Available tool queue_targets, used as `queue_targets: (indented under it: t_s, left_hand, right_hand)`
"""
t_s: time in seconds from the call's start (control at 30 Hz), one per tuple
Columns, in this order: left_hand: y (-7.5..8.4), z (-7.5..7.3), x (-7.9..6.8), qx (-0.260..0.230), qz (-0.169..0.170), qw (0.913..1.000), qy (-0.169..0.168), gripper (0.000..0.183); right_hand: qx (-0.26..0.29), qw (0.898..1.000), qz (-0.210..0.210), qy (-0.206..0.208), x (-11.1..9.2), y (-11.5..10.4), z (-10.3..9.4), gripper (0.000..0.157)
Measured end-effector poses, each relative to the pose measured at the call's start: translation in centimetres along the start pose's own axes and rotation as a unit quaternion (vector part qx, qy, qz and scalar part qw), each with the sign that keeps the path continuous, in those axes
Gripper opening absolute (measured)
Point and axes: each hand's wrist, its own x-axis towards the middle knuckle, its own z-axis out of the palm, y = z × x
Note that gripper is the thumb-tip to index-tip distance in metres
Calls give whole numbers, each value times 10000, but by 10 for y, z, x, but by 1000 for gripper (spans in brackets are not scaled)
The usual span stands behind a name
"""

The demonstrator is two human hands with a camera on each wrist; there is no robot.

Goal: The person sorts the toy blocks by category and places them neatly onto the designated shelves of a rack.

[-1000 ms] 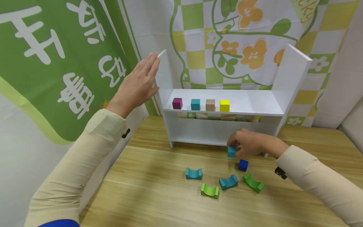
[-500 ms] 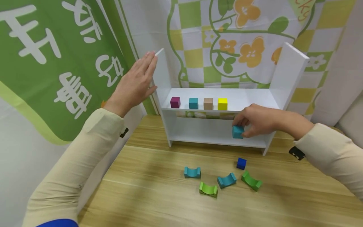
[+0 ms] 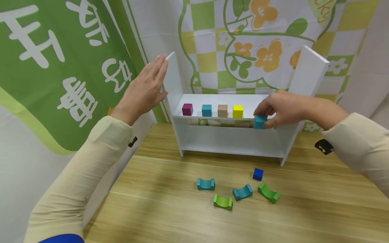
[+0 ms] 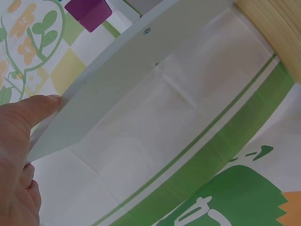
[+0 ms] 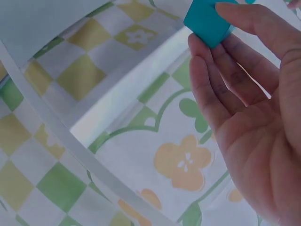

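A teal cube (image 3: 259,122) is pinched between the thumb and fingers of my right hand (image 3: 284,108), at the front edge of the white shelf (image 3: 231,140)'s upper board. In the right wrist view the same cube (image 5: 207,21) shows at the fingertips. My left hand (image 3: 146,89) rests with straight fingers against the shelf's left side panel (image 4: 113,70); its thumb (image 4: 40,109) touches the panel edge in the left wrist view. On the upper board stand a purple cube (image 3: 187,109), another teal cube (image 3: 207,110), a tan cube (image 3: 222,110) and a yellow cube (image 3: 238,111), in a row.
On the wooden table (image 3: 146,212) before the shelf lie a blue cube (image 3: 258,174), two teal curved blocks (image 3: 206,184), a light green curved block (image 3: 223,202) and a green curved block (image 3: 268,193). A patterned cloth (image 3: 209,44) hangs behind.
My right hand has lifted the teal cube from near the table, up past the lower board to the upper board's front edge. My left hand stays at the side panel.
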Motion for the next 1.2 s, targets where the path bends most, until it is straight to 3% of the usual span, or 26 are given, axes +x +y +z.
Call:
queue_targets:
  t_s: [0.37, 1.2]
  left_hand:
    - [0, 2, 0, 5, 23, 10000, 6, 90]
    - [0, 1, 0, 187, 29, 9998, 29, 90]
  right_hand:
    - [-126, 9996, 251, -15, 17, 7, -15, 46]
    - [-198, 9985, 466, -199, 38, 6, -13, 48]
